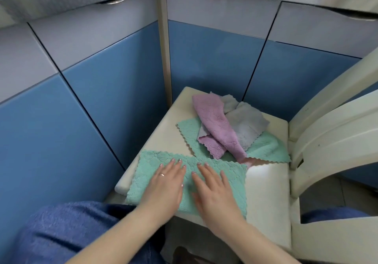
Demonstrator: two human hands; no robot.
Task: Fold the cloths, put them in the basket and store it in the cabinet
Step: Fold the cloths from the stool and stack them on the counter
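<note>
Blue and grey cabinet doors [114,83] close off the corner behind a cream chair seat [263,192], and that seat is my folding surface. Starting from the left, the near green cloth [231,173] hangs past the seat's left front edge, and I judge that overhang the first risk: a careless fold could drag it off onto my knee. My left hand [165,184] lies flat on it with fingers straight, gripping nothing; just beside it my right hand [214,190] presses flat on the same cloth, also gripping nothing. If I smooth outward unevenly, the plush fabric may bunch under my palms and the fold will come out crooked. Further right and behind, the unfolded heap waits: a second green cloth [268,149] underneath, a pink cloth [216,124] draped over it and a grey cloth [247,126] tangled alongside. Pulling one out could carry the others off the seat. I see no basket from here, so I would be reaching for it blind.
</note>
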